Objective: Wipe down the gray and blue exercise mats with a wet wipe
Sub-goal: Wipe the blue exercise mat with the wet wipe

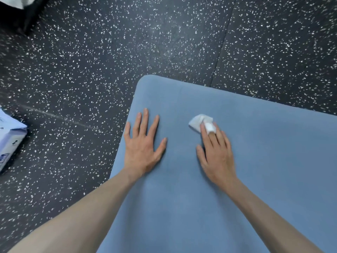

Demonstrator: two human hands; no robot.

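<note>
Dark speckled floor point(91, 61) fills the upper and left parts of what we see, with a seam running across it at the upper right. We look down on a blue mat point(264, 161) lying on that floor, one rounded corner pointing away from us. Our left hand point(143, 143) lies flat on the mat near its left edge, fingers point(145, 117) straight and spread, holding nothing. Our right hand point(217, 157) rests on the mat just to the right of it, well apart from the left. Its fingers reach forward onto a white wipe point(201, 123); part of the wipe is wrapped over the tip of one finger while the rest is pressed against the mat beneath the fingertips. The wipe sits on the mat a little in from the far corner. At the left edge, a pale pack point(9, 141) lies on the floor, well apart from the mat. A dark shape with something white on it shows in the top left corner; we cannot tell what it is.
</note>
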